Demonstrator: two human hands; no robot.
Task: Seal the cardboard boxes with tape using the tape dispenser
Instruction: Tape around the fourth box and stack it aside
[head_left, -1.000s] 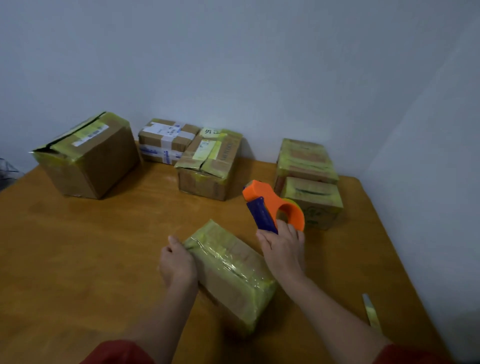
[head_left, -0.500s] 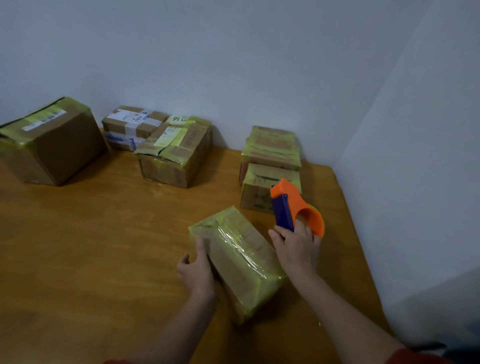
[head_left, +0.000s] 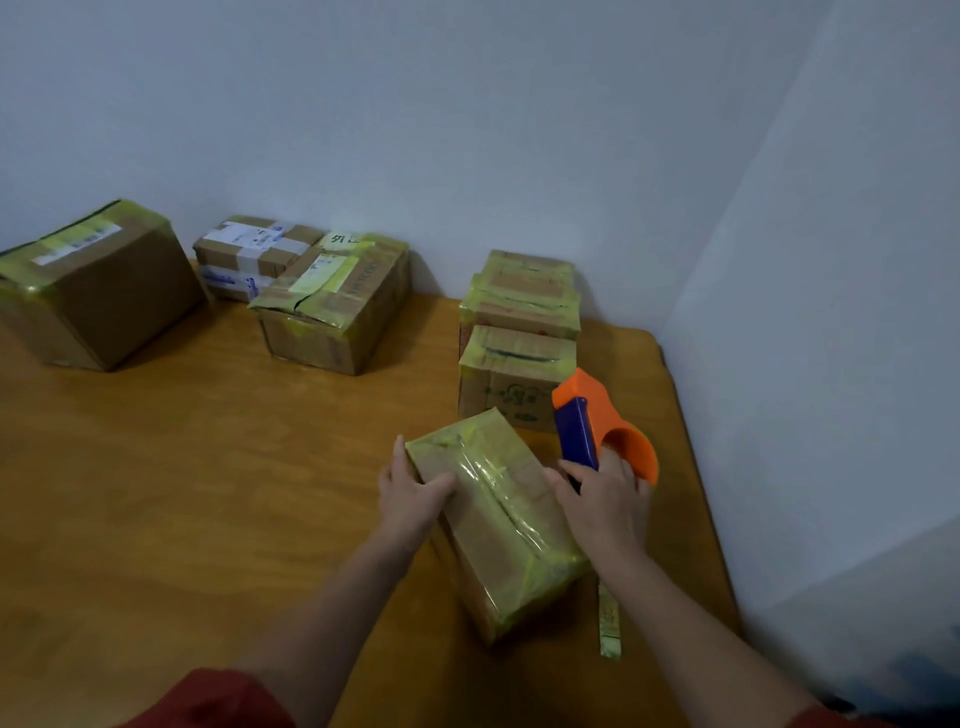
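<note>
The fingers (head_left: 400, 460) of the left hand (head_left: 410, 496) lie close together along the left side of the box (head_left: 498, 519). The thumb is laid over the box's top edge, so the hand holds it steady. The fingers (head_left: 621, 470) of the right hand (head_left: 605, 504) are curled round the tape dispenser (head_left: 597, 431), which is orange with a blue front and held just beside the box's right edge.

The box sits on the wooden surface (head_left: 208, 467) near its right corner, already wrapped in glossy yellowish tape along its seam and ends. It looks light and stiff, though the tape skin is probably slick. Taking it by the two long sides or the corners seems surest. A loose strip of tape (head_left: 610, 623) lies just beside it.

Farther back, the middle box (head_left: 332, 306) bears a handwritten slip and a small box (head_left: 249, 254) carries white shipping labels. None of the writing is sharp enough to read.
</note>
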